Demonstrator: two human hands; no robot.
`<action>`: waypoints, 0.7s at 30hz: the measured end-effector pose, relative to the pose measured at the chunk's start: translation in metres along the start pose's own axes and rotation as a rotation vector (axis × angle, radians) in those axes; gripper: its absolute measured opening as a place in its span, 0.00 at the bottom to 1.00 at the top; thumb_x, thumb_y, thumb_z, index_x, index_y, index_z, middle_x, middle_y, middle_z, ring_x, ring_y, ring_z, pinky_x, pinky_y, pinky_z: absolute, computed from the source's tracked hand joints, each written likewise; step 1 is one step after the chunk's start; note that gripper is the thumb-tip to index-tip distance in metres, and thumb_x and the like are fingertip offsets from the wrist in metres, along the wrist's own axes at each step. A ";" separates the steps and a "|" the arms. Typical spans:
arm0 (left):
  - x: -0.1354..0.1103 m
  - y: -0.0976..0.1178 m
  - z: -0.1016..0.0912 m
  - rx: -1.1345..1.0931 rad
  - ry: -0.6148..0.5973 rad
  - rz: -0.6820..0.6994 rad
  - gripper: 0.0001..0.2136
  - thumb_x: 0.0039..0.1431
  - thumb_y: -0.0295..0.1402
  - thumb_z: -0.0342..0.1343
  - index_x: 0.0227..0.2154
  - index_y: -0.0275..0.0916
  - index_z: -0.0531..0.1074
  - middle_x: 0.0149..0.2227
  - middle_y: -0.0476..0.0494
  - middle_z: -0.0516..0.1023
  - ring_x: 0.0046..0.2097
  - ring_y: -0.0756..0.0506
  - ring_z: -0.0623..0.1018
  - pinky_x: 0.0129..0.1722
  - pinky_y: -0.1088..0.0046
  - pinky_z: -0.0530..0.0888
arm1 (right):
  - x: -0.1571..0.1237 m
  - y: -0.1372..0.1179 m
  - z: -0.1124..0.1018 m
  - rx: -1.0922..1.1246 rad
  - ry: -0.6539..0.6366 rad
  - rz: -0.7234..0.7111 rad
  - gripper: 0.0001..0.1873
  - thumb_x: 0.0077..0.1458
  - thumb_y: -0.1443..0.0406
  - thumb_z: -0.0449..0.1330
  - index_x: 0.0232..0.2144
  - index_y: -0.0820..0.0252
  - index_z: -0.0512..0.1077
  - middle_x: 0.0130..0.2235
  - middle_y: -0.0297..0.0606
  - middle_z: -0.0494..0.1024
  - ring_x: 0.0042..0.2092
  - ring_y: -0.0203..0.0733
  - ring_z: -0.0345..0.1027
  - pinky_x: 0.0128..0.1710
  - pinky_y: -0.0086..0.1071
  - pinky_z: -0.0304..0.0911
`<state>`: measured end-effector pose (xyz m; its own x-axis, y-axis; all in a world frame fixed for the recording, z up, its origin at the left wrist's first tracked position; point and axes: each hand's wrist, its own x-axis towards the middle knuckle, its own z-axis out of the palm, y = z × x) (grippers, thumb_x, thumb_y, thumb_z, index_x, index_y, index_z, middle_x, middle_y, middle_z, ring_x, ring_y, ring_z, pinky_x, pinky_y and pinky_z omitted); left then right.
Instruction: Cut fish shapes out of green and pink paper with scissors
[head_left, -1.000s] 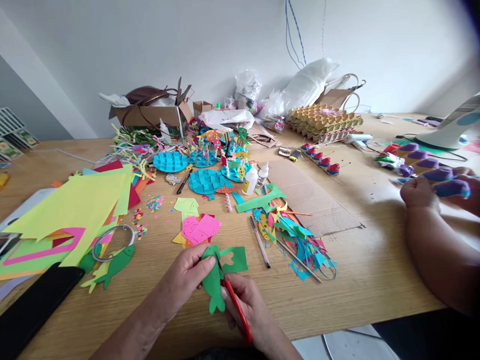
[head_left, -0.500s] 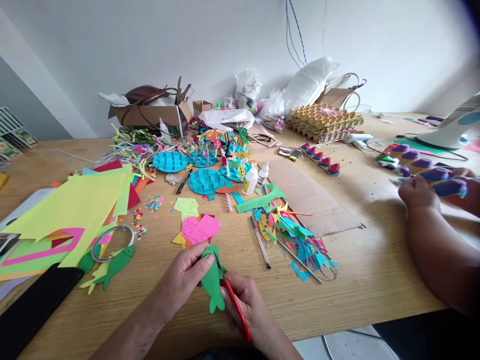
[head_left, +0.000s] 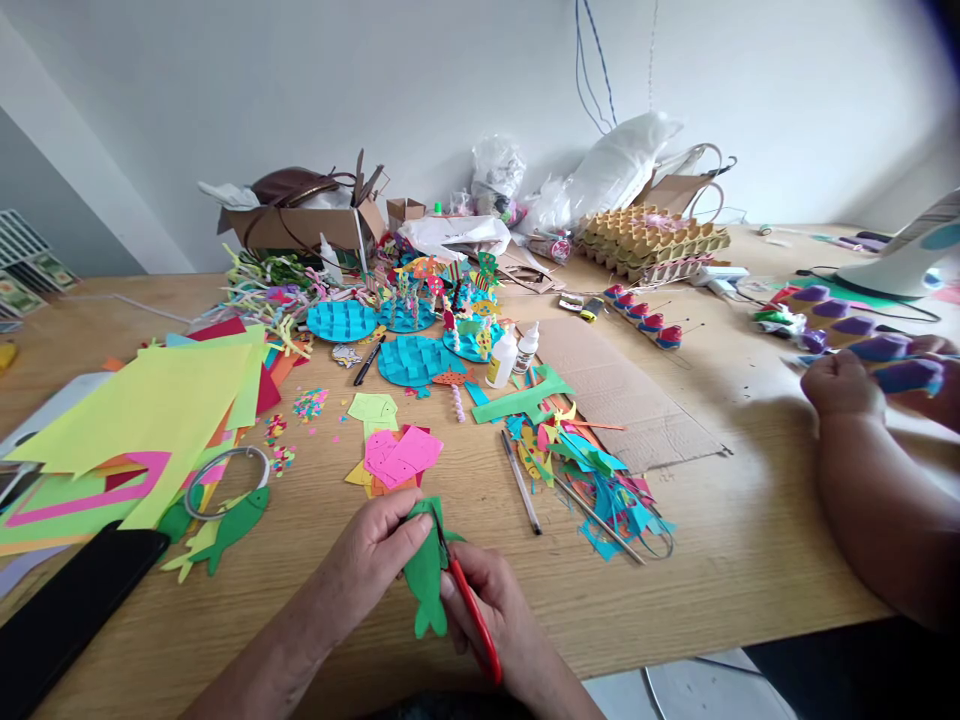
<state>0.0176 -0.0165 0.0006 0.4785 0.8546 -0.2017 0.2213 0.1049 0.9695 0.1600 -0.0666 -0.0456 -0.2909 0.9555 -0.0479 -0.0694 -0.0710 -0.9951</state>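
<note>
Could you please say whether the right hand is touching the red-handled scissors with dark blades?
Touching: the head view shows the right hand gripping the red-handled scissors, fingers showing on both sides of the handle.

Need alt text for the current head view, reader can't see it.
A left hand holds a green paper fish while the right hand holds red-handled scissors at its edge, above a wooden table. Beyond lie pink paper pieces, a pen and colored scraps; at far right, another person's hands hold a purple-and-blue strip.
</note>
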 end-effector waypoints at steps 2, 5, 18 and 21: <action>0.000 -0.001 0.000 -0.009 -0.006 -0.007 0.12 0.56 0.39 0.46 0.22 0.38 0.59 0.22 0.54 0.57 0.26 0.51 0.57 0.25 0.76 0.57 | 0.000 -0.001 0.000 -0.011 -0.003 0.008 0.25 0.52 0.46 0.52 0.20 0.62 0.64 0.18 0.29 0.59 0.21 0.32 0.52 0.19 0.23 0.49; 0.000 -0.003 0.000 -0.020 -0.009 -0.015 0.12 0.56 0.39 0.47 0.22 0.38 0.59 0.22 0.54 0.56 0.26 0.51 0.57 0.24 0.76 0.57 | -0.001 -0.001 0.000 -0.028 0.000 0.011 0.26 0.52 0.45 0.52 0.20 0.61 0.62 0.19 0.28 0.58 0.21 0.31 0.50 0.18 0.23 0.48; 0.000 0.000 -0.005 -0.014 -0.030 -0.058 0.12 0.54 0.40 0.48 0.21 0.39 0.60 0.21 0.55 0.55 0.26 0.50 0.57 0.25 0.76 0.56 | -0.003 0.003 -0.002 -0.077 -0.031 0.026 0.25 0.53 0.45 0.49 0.19 0.59 0.56 0.20 0.28 0.51 0.21 0.30 0.43 0.17 0.23 0.44; -0.001 0.001 -0.005 -0.012 -0.065 -0.044 0.12 0.55 0.40 0.47 0.21 0.39 0.59 0.21 0.55 0.55 0.26 0.50 0.57 0.25 0.76 0.56 | -0.003 0.003 -0.002 -0.072 -0.026 0.027 0.25 0.53 0.46 0.50 0.19 0.59 0.56 0.20 0.28 0.50 0.21 0.30 0.43 0.16 0.23 0.43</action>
<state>0.0128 -0.0143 0.0020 0.5225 0.8143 -0.2527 0.2334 0.1484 0.9610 0.1629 -0.0694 -0.0484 -0.3163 0.9458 -0.0739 0.0071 -0.0755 -0.9971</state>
